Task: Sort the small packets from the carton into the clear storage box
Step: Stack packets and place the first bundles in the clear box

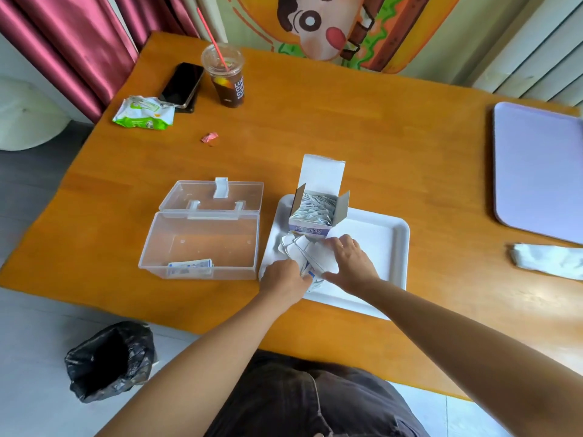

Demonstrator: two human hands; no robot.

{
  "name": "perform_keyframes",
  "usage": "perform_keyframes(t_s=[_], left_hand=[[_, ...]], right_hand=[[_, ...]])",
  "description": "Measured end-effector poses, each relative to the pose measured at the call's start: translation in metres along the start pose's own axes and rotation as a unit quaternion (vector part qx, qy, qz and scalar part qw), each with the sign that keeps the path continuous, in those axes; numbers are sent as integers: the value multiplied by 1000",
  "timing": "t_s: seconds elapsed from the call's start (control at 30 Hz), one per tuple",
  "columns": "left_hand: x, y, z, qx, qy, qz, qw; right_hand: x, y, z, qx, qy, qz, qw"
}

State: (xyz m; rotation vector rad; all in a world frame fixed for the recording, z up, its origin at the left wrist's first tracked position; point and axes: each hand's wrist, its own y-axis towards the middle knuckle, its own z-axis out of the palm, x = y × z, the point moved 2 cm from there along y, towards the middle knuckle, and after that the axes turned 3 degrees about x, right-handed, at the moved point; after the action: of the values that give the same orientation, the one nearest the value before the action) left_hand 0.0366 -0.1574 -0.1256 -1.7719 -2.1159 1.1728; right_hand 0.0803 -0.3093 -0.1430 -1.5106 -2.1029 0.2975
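An open white carton [318, 212], full of small white packets, stands at the back left of a white tray [381, 244]. In front of it lies a loose pile of packets [299, 250]. My left hand [284, 275] grips the pile's near edge, and my right hand [350, 260] curls over its right side. To the left, the clear storage box [202, 247] sits with its lid [214, 195] flipped back. A few packets [191, 266] lie at its front wall.
On the orange table's far left are a phone [183, 83], an iced drink cup with a red straw [225, 77], a green wipes pack [143, 113] and a pink wrapper [209, 137]. A lilac tray [539, 171] and crumpled tissue [549, 260] lie right. A black bin bag [110, 361] stands on the floor.
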Motion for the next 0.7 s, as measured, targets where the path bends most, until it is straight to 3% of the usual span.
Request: perform_keyframes(t_s=[0.13, 0.4, 0.6, 0.7], left_hand=[[3, 5, 3, -2, -54, -39, 998], [14, -4, -12, -62, -145, -16, 987], [5, -12, -20, -84, -113, 30, 990], [2, -16, -23, -87, -105, 71, 988]], right_hand=[[-4, -2, 3, 6, -2, -23, 1000], [-35, 1, -16, -24, 52, 16, 998], [-13, -13, -22, -99, 146, -169, 970], [3, -19, -24, -60, 183, -184, 964]])
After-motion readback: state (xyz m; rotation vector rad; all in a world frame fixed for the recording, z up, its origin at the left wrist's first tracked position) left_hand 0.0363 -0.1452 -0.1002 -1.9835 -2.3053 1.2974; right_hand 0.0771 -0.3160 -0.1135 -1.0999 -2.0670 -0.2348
